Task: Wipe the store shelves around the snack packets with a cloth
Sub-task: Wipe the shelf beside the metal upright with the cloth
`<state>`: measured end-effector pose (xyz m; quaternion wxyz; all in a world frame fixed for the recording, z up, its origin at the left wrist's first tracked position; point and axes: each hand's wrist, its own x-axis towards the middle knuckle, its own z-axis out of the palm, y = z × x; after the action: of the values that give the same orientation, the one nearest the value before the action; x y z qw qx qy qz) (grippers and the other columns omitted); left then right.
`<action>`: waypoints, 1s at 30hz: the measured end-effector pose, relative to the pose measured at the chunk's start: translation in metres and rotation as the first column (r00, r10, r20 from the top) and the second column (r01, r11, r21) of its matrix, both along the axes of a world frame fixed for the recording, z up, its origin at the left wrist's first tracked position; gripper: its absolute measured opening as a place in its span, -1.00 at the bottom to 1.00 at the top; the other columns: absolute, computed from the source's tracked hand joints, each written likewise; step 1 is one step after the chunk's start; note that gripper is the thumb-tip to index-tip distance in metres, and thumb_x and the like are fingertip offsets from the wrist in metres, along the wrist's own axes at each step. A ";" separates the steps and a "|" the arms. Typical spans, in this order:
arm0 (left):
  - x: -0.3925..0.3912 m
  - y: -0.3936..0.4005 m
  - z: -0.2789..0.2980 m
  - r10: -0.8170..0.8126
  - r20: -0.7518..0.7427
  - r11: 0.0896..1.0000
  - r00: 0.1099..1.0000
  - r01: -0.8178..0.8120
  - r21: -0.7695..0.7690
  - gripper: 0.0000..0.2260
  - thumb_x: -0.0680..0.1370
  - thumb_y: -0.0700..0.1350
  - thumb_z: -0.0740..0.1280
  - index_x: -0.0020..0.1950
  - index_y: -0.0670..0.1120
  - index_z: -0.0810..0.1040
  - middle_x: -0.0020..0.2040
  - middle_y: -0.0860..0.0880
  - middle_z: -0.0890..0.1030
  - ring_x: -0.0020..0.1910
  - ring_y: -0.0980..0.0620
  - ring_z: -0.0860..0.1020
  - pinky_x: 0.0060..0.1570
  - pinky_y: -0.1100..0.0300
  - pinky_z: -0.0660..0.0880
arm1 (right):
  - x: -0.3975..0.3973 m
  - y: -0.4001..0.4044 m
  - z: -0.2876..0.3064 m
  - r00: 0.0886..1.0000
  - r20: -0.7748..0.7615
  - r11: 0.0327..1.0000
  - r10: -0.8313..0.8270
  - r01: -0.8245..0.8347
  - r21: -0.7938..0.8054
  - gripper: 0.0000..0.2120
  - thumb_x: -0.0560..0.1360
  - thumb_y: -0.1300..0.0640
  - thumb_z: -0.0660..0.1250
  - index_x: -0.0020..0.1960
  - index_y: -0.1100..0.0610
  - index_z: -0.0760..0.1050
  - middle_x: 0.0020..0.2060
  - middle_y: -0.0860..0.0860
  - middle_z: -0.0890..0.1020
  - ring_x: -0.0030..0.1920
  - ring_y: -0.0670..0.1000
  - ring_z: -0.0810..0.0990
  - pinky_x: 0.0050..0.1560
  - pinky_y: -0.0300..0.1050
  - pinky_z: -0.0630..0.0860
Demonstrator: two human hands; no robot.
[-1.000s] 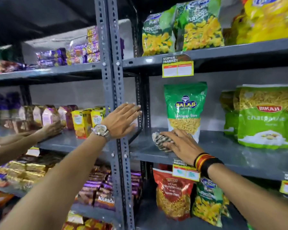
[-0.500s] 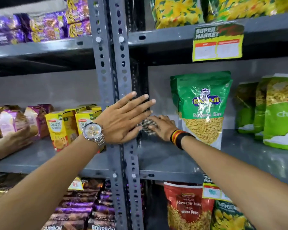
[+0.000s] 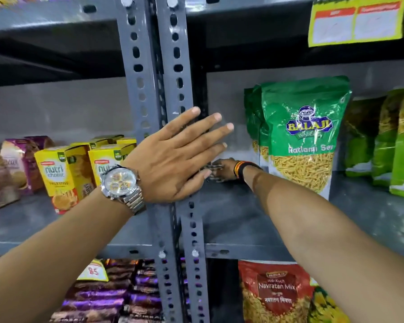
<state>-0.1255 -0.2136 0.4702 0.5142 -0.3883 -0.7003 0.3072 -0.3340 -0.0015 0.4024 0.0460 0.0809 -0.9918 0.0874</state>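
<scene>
Your left hand [image 3: 175,157] lies flat and released, fingers spread toward 2 o'clock, palm against the grey upright post [image 3: 147,89]. Your right hand [image 3: 224,169], arm reaching in from 4 o'clock, presses the striped cloth [image 3: 214,172] onto the grey shelf [image 3: 231,217] at its back corner, grasping it. The green Ratlami Sev packet [image 3: 306,136] stands upright just beside that wrist, at 3 o'clock from the cloth. Yellow biscuit boxes [image 3: 63,173] stand on the neighbouring shelf at 9 o'clock.
</scene>
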 end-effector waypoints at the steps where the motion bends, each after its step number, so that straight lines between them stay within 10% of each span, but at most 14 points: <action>1: 0.000 0.000 0.000 -0.001 0.000 1.000 1.000 0.001 0.002 -0.49 0.67 0.05 0.04 0.54 -0.17 0.34 0.63 -0.15 0.12 0.62 -0.17 0.03 0.57 -0.19 -0.07 | -0.003 -0.004 -0.002 0.999 -0.010 0.999 0.030 -0.030 -0.025 -0.52 0.53 -0.11 0.29 0.41 0.00 0.39 0.41 0.10 0.43 0.39 0.19 0.40 0.40 0.06 0.32; 10: 0.005 0.002 -0.001 0.053 0.005 0.999 0.999 -0.053 0.007 -0.49 0.67 0.07 0.02 0.57 -0.13 0.30 0.64 -0.12 0.09 0.62 -0.15 0.00 0.57 -0.19 -0.08 | 0.008 -0.007 -0.026 0.995 0.055 0.996 0.082 -0.084 0.034 -0.53 0.49 -0.37 -0.03 0.39 -0.40 0.20 0.42 0.09 0.33 0.45 0.26 0.23 0.39 0.29 0.23; 17: 0.010 0.004 0.000 0.080 0.030 0.997 0.996 -0.080 0.007 -0.49 0.67 0.06 0.02 0.55 -0.15 0.32 0.64 -0.14 0.10 0.62 -0.16 0.00 0.56 -0.22 -0.06 | 0.061 0.002 -0.014 0.929 0.068 0.923 0.363 -0.349 -0.161 -0.64 0.57 -0.03 0.22 0.34 0.01 0.46 0.24 0.05 0.59 0.20 0.06 0.56 0.26 -0.02 0.47; 19: 0.009 0.004 0.000 0.085 0.026 0.996 0.996 -0.085 0.006 -0.48 0.67 0.07 0.01 0.56 -0.15 0.31 0.64 -0.13 0.09 0.62 -0.16 -0.01 0.56 -0.23 -0.05 | 0.051 0.002 -0.005 0.968 -0.044 0.923 0.247 -0.249 -0.292 -0.72 0.56 0.07 0.22 0.24 0.00 0.52 0.11 0.04 0.63 0.04 0.06 0.61 0.01 -0.09 0.52; 30: 0.000 0.002 -0.002 0.043 0.011 0.999 0.999 -0.043 0.000 -0.49 0.67 0.06 0.03 0.56 -0.13 0.32 0.64 -0.12 0.08 0.62 -0.15 0.00 0.57 -0.21 -0.10 | -0.102 -0.006 -0.047 0.997 0.024 0.992 -0.078 0.080 -0.098 -0.60 0.44 -0.25 0.13 0.22 -0.16 0.40 0.33 0.11 0.43 0.32 0.22 0.40 0.30 0.16 0.31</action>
<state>-0.1253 -0.2114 0.4681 0.5035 -0.3746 -0.7116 0.3160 -0.4362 -0.0071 0.3550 0.0432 0.0384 -0.9891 0.1354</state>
